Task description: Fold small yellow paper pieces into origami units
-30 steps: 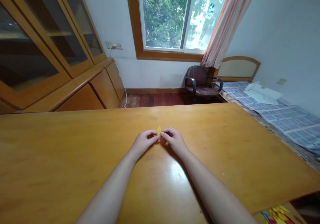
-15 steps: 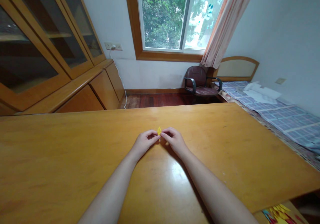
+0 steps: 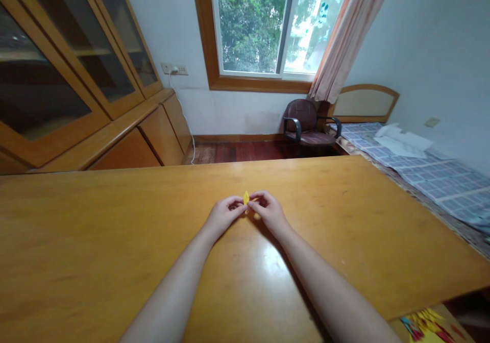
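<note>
A small yellow pointed piece (image 3: 246,197), which looks like folded paper, stands tip up between my fingertips over the middle of the table. From the left, my left hand (image 3: 222,215) pinches it with thumb and fingers. My right hand (image 3: 271,211) is closed on its right side, thumb and forefinger against the lower part. Fingers cover the bottom of the piece, so its full shape is hidden.
A wooden table (image 3: 95,230) spreads under both arms. Several yellow, red and teal pieces (image 3: 424,325) lie on a lower surface at bottom right. Beyond are a maroon armchair (image 3: 306,123), a bed (image 3: 429,174) and a glass-fronted cabinet (image 3: 126,123).
The right fingers have shifted slightly on the yellow piece, and more of it shows now. Both hands stay in nearly the same place; the camera view has moved a little.
</note>
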Demonstrator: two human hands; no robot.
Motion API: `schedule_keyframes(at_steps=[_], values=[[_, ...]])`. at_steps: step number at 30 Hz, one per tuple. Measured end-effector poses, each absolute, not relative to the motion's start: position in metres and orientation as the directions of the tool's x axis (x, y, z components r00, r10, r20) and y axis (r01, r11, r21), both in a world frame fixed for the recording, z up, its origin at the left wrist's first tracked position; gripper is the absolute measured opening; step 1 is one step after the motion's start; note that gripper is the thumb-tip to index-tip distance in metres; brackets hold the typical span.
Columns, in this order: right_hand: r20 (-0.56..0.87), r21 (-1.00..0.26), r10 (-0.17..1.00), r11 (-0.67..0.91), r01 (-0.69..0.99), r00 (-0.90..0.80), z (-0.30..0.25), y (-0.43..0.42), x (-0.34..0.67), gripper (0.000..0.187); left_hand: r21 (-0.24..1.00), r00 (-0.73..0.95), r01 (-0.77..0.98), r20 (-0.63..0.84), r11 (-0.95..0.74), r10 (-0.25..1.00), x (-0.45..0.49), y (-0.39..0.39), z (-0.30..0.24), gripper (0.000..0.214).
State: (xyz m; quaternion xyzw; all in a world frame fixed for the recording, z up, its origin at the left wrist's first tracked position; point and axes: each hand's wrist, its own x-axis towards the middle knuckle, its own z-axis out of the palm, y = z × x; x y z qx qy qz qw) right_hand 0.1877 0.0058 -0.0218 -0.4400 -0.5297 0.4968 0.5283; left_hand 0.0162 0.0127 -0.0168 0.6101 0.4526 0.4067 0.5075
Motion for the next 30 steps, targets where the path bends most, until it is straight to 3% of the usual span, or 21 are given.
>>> schedule_keyframes(at_steps=[30], values=[[0.091,-0.989,0.991,0.078,-0.123,-0.099,-0.021,0.005,0.186,0.022,0.977,0.217,0.080,0.175,-0.196,0.960,0.014,0.009,-0.030,0.025]])
